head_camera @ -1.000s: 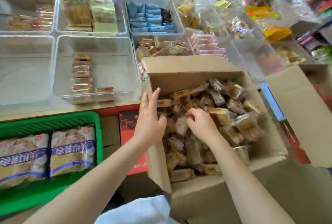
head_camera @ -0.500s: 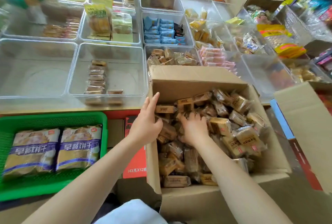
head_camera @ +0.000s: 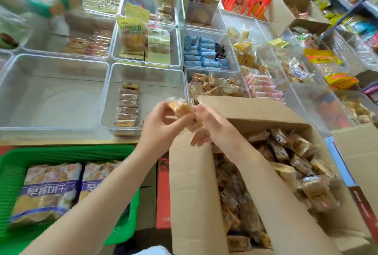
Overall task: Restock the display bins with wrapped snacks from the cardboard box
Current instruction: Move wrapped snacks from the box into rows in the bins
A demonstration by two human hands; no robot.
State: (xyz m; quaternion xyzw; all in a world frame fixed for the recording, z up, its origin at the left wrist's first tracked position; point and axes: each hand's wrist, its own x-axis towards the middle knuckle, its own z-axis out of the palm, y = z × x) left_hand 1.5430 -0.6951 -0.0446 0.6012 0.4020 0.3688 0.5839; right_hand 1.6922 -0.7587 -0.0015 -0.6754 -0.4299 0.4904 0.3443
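Here both hands meet above the open cardboard box (head_camera: pixel 190 193), at its 11 o'clock corner. The left hand (head_camera: pixel 161 130) and the right hand (head_camera: pixel 212 128) pinch a small stack of wrapped snacks (head_camera: pixel 182 109) between their fingers, one from each side. At 10 o'clock from the hands a clear display bin (head_camera: pixel 147 74) holds a short row of similar packets (head_camera: pixel 127 104). More snacks fill the box at 4 o'clock.
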